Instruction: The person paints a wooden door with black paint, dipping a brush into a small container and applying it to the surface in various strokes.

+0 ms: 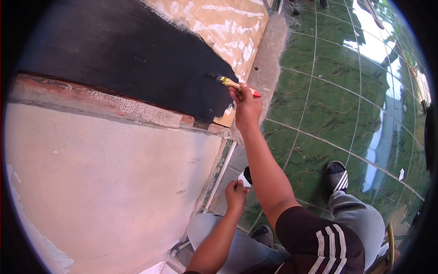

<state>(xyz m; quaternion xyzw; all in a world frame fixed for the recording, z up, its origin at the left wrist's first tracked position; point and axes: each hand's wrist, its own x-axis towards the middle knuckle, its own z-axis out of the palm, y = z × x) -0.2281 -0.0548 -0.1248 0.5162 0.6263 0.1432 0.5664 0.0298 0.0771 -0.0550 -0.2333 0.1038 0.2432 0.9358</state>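
Note:
My right hand (248,106) is closed round the wooden handle of a paintbrush (232,84), whose red handle tip points away from the board. The dark-coated bristles lie right at the black painted surface (137,59) of the board. Lower down, my left hand (236,195) grips a white cup (244,179) with dark paint showing inside. Beyond the black area, the board's bare tan part (228,27) carries patchy white strokes. A narrow unpainted corner (224,119) remains tan near the brush.
A cream wall (114,182) with a rough reddish ledge (100,101) borders the board. A white pipe (221,174) runs along the wall's edge. Glossy green tiles (328,109) cover the floor, where my sandalled foot (336,177) rests.

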